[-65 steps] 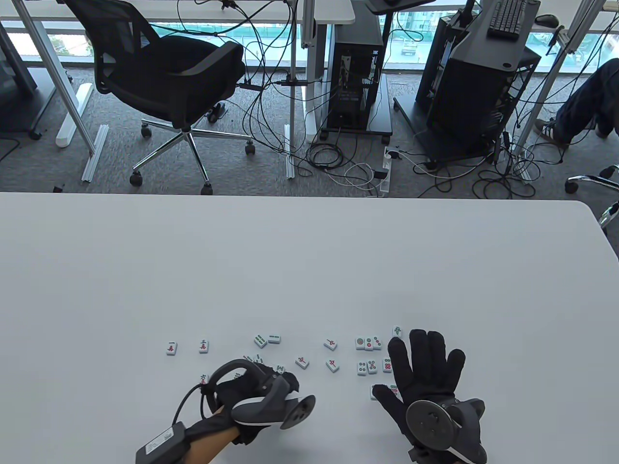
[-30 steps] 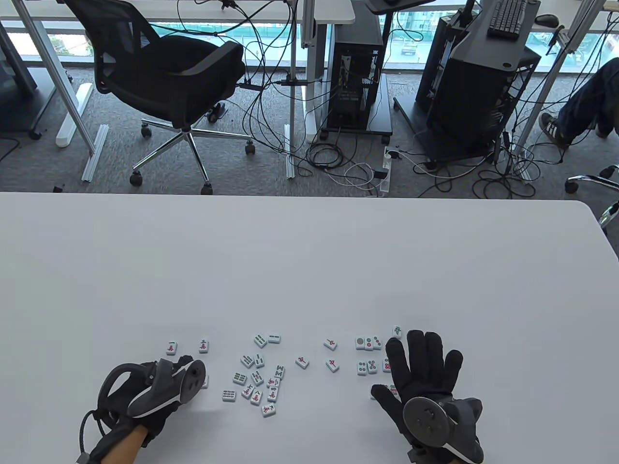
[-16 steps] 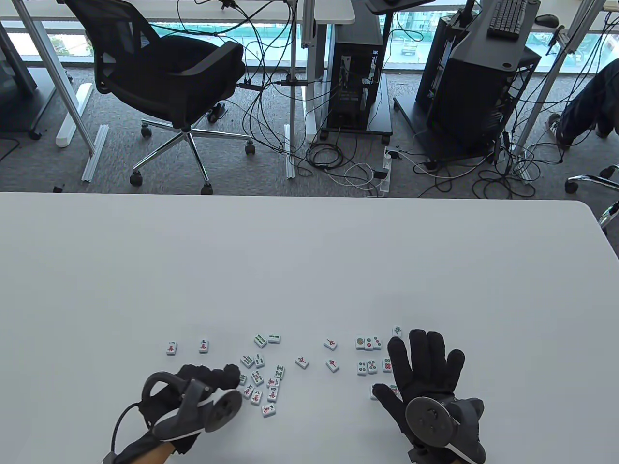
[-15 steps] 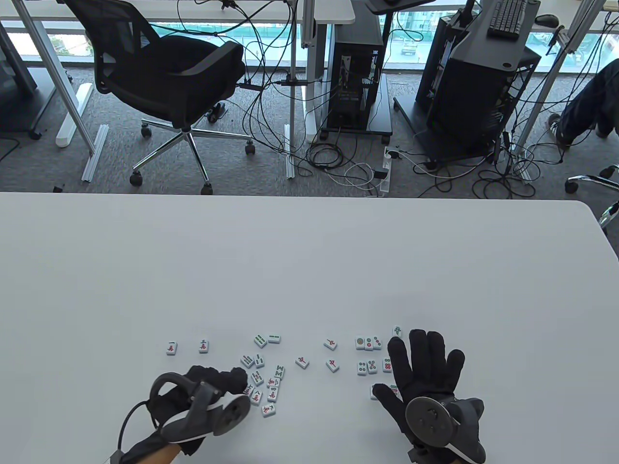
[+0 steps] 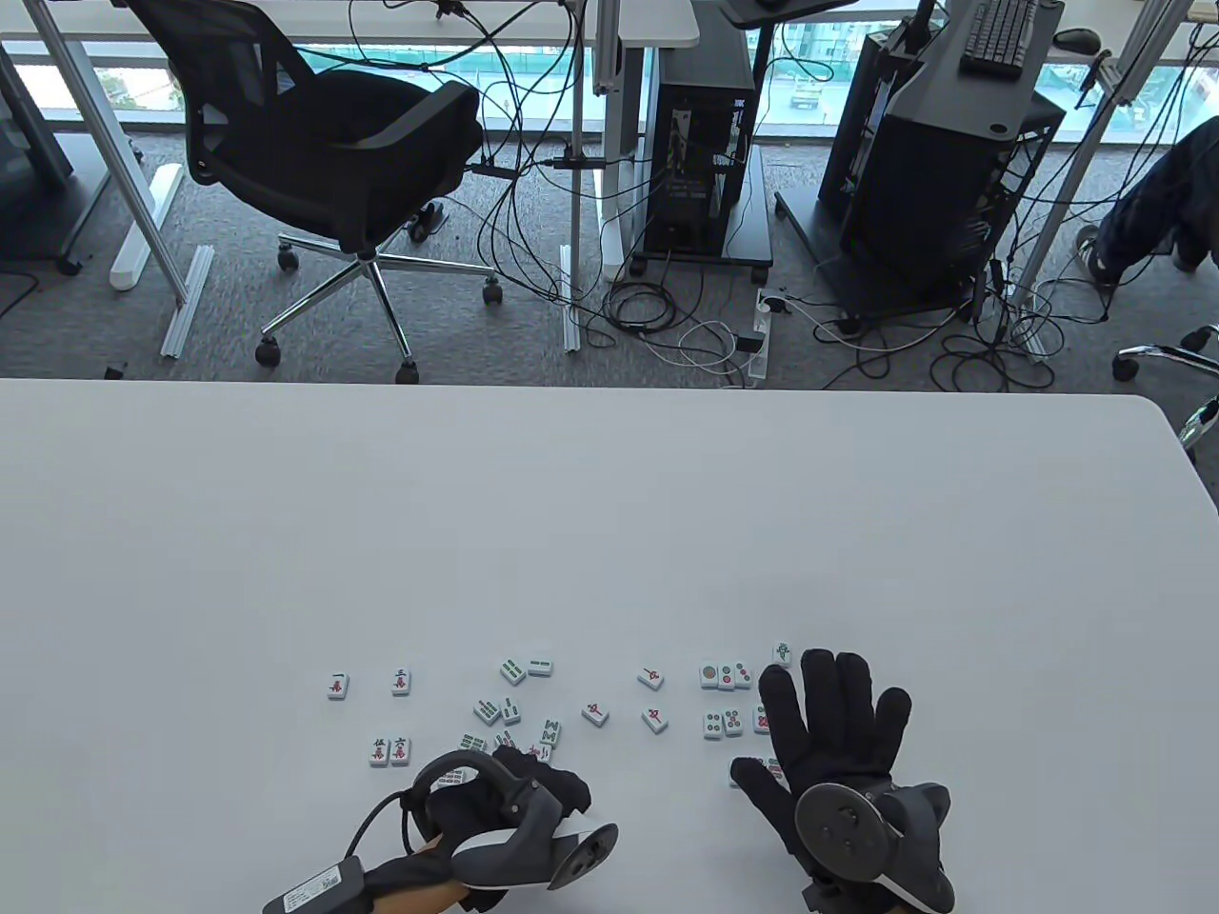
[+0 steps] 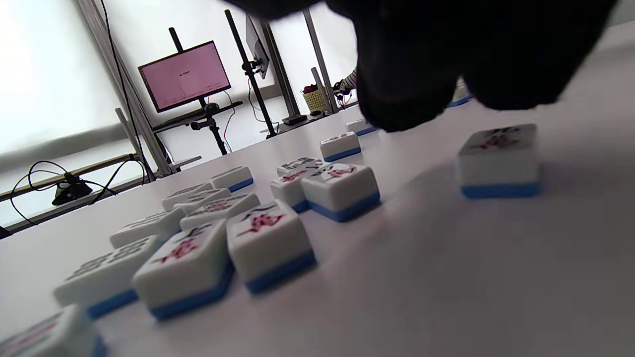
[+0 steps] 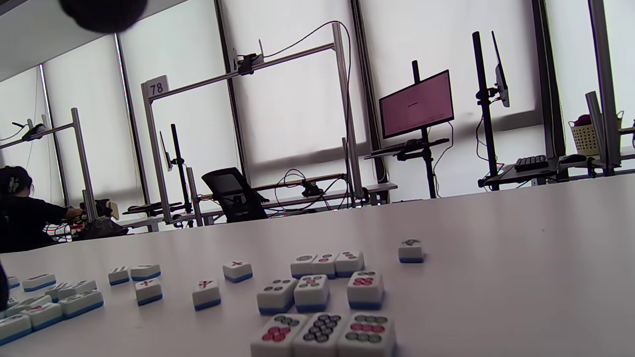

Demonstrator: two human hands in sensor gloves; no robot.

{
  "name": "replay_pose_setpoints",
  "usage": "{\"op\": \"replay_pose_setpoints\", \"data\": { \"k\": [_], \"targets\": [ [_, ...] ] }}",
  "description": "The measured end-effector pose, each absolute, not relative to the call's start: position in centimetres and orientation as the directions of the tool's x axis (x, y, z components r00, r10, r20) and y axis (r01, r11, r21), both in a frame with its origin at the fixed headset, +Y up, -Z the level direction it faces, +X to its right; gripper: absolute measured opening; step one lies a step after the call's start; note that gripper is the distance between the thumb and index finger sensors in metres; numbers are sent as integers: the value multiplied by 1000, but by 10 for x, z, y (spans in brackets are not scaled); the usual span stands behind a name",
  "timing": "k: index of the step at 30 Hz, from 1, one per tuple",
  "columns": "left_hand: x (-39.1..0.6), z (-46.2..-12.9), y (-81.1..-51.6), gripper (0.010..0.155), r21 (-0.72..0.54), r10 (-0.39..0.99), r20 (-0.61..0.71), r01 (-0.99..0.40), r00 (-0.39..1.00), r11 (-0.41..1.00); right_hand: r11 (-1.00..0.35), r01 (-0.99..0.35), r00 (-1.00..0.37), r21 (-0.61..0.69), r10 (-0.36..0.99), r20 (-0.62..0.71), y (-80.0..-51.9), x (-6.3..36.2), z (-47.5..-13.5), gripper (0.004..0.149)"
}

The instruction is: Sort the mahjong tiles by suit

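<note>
White table [image 5: 609,533] in an office holds scattered mahjong tiles [image 5: 514,709]; right hand [image 5: 838,738] lies flat, spread beside the dot tiles [image 5: 726,676]; left hand [image 5: 514,795] curls over the loose cluster, grasp unclear, and could knock neighbours askew.

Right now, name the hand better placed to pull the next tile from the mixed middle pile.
Left. The left hand hovers curled directly over the mixed pile, fingertips just above tiles. The right hand lies flat and spread beside the dot tiles, farther away.
</note>
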State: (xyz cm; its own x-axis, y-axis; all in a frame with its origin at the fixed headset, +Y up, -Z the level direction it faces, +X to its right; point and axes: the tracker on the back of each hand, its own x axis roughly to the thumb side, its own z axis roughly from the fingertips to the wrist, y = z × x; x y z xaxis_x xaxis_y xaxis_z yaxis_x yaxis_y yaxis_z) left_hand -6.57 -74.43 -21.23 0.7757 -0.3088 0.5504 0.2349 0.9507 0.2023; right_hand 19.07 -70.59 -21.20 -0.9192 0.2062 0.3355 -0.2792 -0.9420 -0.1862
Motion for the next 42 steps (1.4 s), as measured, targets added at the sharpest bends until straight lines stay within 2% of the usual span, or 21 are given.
{"op": "replay_pose_setpoints", "data": {
  "k": [5, 8, 10, 16, 18, 23, 25, 29, 33, 37, 42],
  "targets": [
    [-69, -212, -727, 54, 209, -352, 653, 287, 671, 935, -939, -290, -916, -186, 216, 338, -706, 191, -212, 79],
    [-68, -210, -731, 66, 176, -407, 668, 399, 623, 900, -943, -279, -918, -179, 208, 339, -707, 190, -213, 79],
    [-64, -209, -738, 70, 203, -454, 675, 445, 582, 872, -945, -276, -918, -177, 204, 340, -708, 190, -213, 79],
    [-55, -212, -760, 65, 251, -491, 712, 472, 502, 845, -943, -281, -917, -178, 209, 339, -707, 190, -212, 79],
    [-56, -214, -761, 60, 211, -447, 722, 446, 529, 870, -941, -288, -915, -177, 215, 341, -707, 191, -212, 79],
    [-60, -221, -759, 60, 140, -375, 725, 409, 578, 902, -943, -284, -915, -173, 212, 343, -708, 190, -213, 79],
    [-69, -223, -747, 60, 153, -366, 688, 368, 627, 917, -943, -284, -915, -176, 211, 344, -708, 190, -212, 79],
    [-111, -231, -708, 60, 100, -258, 570, 245, 781, 964, -938, -296, -913, -181, 222, 343, -707, 191, -212, 79],
    [-155, -232, -690, 60, 80, -222, 457, 209, 861, 975, -943, -280, -918, -179, 209, 336, -709, 191, -213, 79],
    [-186, -223, -701, 60, 38, -252, 397, 259, 882, 965, -945, -273, -923, -181, 204, 327, -709, 192, -213, 79],
    [-201, -213, -732, 61, -7, -323, 380, 352, 867, 936, -947, -266, -928, -178, 202, 312, -709, 194, -214, 79]
  ]
}}
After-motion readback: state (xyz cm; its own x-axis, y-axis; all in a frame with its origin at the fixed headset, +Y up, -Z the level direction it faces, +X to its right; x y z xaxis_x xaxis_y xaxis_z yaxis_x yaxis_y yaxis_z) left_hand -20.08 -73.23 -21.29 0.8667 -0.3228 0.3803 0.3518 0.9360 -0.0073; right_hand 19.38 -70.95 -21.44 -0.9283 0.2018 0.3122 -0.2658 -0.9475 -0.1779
